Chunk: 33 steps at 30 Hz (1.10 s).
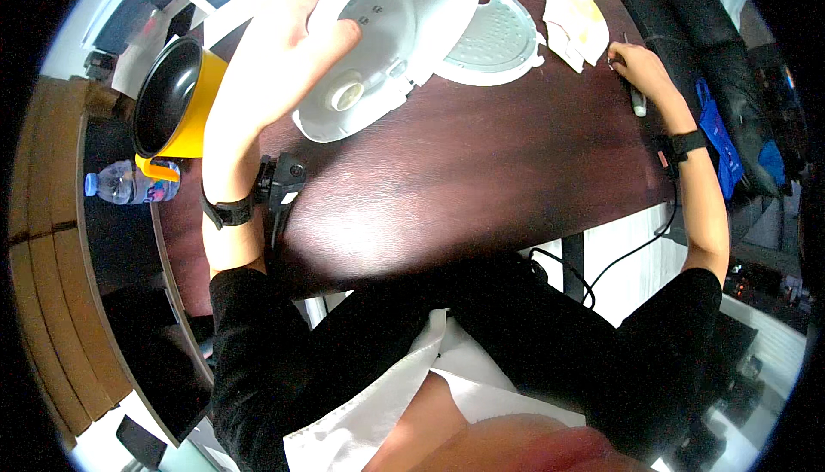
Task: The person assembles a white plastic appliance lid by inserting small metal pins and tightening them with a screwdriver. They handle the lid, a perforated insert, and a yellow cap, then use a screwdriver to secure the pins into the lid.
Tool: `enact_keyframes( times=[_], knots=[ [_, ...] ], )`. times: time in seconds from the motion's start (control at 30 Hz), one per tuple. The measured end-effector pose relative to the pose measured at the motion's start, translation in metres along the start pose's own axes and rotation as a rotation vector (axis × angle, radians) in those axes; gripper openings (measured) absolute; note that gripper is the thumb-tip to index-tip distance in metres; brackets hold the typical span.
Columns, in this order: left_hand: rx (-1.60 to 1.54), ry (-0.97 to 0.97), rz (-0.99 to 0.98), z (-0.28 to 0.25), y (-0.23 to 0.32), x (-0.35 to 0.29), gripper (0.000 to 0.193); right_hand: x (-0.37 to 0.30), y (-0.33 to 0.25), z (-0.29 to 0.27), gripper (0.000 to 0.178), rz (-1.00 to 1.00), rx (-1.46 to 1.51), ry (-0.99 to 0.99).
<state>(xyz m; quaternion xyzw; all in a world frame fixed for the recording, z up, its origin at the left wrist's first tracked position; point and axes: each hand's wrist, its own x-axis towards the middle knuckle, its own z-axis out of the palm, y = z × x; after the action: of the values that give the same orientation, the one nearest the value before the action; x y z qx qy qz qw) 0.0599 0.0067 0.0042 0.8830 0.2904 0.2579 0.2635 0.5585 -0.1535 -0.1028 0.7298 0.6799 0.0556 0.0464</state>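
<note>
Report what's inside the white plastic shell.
Inside the white plastic shell, a round pale fitting and small dark spots show; what the left hand covers cannot be seen.

- I look from head height through the left of two worn fisheyes, facing steeply down.
- The table (481,163) lies close below, its edge bending.

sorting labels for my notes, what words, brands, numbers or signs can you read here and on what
None can be read.
Clear bottle: printed marks, too small and blurred.
White shell in the left hand: no lettering I can make out.
</note>
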Motion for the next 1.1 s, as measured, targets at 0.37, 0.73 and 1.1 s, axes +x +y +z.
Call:
enact_keyframes(
  times=[0.37,0.73,1.1],
  knots=[
    [-0.027,-0.080,0.006,-0.003,0.007,0.004,0.048,-0.006,-0.010,0.001,0.016,-0.113,0.016,0.072],
    [-0.153,-0.002,0.174,0.002,0.013,0.008,0.046,-0.004,-0.016,0.002,0.015,-0.063,0.107,0.058],
    [-0.208,0.110,-0.158,0.006,-0.003,-0.003,0.044,-0.009,-0.019,0.001,0.020,-0.074,0.179,0.108]
  ],
)
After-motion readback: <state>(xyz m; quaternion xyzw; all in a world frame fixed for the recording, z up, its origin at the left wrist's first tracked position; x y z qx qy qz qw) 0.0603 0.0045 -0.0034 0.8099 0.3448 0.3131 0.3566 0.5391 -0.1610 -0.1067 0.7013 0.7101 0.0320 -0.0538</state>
